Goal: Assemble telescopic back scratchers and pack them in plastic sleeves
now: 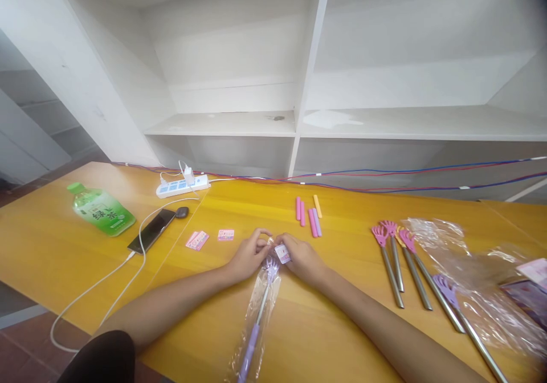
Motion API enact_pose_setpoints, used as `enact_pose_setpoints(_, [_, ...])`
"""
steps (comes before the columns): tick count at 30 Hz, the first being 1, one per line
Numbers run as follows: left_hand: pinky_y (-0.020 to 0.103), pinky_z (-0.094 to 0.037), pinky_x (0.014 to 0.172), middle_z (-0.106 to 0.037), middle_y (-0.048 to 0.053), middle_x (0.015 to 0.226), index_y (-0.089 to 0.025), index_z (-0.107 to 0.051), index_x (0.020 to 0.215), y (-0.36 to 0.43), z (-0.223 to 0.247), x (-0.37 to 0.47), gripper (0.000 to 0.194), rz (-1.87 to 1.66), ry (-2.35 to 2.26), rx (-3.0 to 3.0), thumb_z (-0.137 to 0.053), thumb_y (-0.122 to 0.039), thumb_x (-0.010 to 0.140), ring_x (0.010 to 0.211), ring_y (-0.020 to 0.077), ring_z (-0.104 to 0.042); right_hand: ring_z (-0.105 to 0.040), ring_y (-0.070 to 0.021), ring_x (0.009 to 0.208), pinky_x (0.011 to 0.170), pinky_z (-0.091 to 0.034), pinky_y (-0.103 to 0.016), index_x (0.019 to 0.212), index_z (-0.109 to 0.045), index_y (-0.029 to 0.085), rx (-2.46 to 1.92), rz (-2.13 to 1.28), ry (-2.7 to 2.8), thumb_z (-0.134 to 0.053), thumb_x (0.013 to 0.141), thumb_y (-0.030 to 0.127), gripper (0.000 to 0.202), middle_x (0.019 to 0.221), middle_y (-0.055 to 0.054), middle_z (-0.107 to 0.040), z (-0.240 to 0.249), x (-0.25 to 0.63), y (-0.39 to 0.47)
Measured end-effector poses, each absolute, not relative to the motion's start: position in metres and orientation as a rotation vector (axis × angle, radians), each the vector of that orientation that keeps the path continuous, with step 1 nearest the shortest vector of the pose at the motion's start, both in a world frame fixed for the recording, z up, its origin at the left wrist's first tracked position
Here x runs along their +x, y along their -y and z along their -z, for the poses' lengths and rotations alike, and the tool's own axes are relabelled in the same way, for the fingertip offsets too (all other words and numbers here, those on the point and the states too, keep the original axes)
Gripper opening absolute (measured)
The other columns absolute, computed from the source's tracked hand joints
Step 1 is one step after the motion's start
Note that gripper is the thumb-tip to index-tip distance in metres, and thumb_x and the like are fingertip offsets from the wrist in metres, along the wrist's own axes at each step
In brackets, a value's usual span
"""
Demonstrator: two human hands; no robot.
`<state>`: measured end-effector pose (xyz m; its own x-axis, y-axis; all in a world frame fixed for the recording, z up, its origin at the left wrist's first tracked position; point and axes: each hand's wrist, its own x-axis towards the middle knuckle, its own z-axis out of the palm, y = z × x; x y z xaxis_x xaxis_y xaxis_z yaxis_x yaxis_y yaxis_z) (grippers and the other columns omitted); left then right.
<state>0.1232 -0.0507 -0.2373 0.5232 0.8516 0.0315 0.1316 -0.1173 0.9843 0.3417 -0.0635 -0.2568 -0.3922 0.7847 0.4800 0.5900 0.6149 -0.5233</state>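
A purple back scratcher (253, 337) with a hand-shaped head lies inside a clear plastic bag (273, 292) on the wooden table, its handle toward me. At the bag's top end, my left hand (252, 253) pinches the plastic with bent fingers. My right hand (301, 256), close beside it, holds a small pink and white card (282, 253) at the bag's opening. Similar cards (197, 240) lie left of my hands, with a single card (226, 235) nearer to them.
Pink, purple and orange tubes (314, 222) lie beyond my hands. Several back scratchers (416, 277) and plastic bags (482, 292) are at right. A green bottle (102, 209), phone (151, 232), cable and power strip (183, 185) are at left. White shelves (231, 123) stand behind.
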Motion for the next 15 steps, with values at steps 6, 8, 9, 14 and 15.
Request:
enact_pose_setpoints(6, [0.028, -0.054, 0.075, -0.076, 0.005, 0.094, -0.022, -0.05, 0.131, 0.056, 0.232, 0.124, 0.03, -0.726, -0.85, 1.688, -0.054, -0.033, 0.104, 0.083, 0.0187, -0.075, -0.065, -0.0206, 0.09, 0.076, -0.046, -0.029, 0.114, -0.056, 0.02, -1.193, -0.459, 1.914, -0.049, 0.089, 0.012, 0.027, 0.103, -0.007, -0.069, 0.261, 0.35, 0.053])
enact_pose_setpoints(8, [0.029, -0.055, 0.082, -0.076, 0.006, 0.101, -0.021, -0.06, 0.123, 0.056, 0.229, 0.124, 0.023, -0.736, -0.839, 1.8, -0.054, -0.023, 0.101, 0.092, 0.0187, -0.074, -0.065, -0.0211, 0.093, 0.08, -0.048, -0.031, 0.112, -0.057, 0.02, -1.187, -0.511, 1.889, -0.049, 0.091, 0.016, 0.022, 0.104, -0.007, -0.069, 0.259, 0.351, 0.053])
enact_pose_setpoints(9, [0.029, -0.055, 0.086, -0.075, 0.007, 0.107, -0.02, -0.064, 0.119, 0.056, 0.227, 0.124, 0.024, -0.743, -0.828, 1.859, -0.054, -0.018, 0.098, 0.099, 0.0191, -0.073, -0.065, -0.021, 0.093, 0.081, -0.048, -0.031, 0.111, -0.058, 0.02, -1.179, -0.54, 1.886, -0.05, 0.093, 0.019, 0.019, 0.104, -0.006, -0.069, 0.257, 0.35, 0.054])
enact_pose_setpoints(14, [0.025, -0.053, 0.079, -0.065, 0.009, 0.136, -0.024, -0.069, 0.129, 0.054, 0.223, 0.124, 0.053, -0.735, -0.783, 1.95, -0.052, -0.003, 0.083, 0.104, 0.018, -0.067, -0.063, -0.0197, 0.086, 0.077, -0.047, -0.031, 0.109, -0.058, 0.021, -1.191, -0.64, 1.832, -0.052, 0.104, 0.04, 0.021, 0.1, -0.005, -0.067, 0.249, 0.347, 0.058])
enact_pose_setpoints(15, [0.024, -0.052, 0.074, -0.064, 0.009, 0.137, -0.024, -0.068, 0.133, 0.053, 0.223, 0.124, 0.057, -0.733, -0.791, 1.914, -0.052, -0.003, 0.082, 0.093, 0.0154, -0.067, -0.061, -0.0191, 0.082, 0.074, -0.046, -0.03, 0.11, -0.056, 0.021, -1.206, -0.648, 1.81, -0.052, 0.105, 0.045, 0.025, 0.097, -0.004, -0.066, 0.248, 0.346, 0.058])
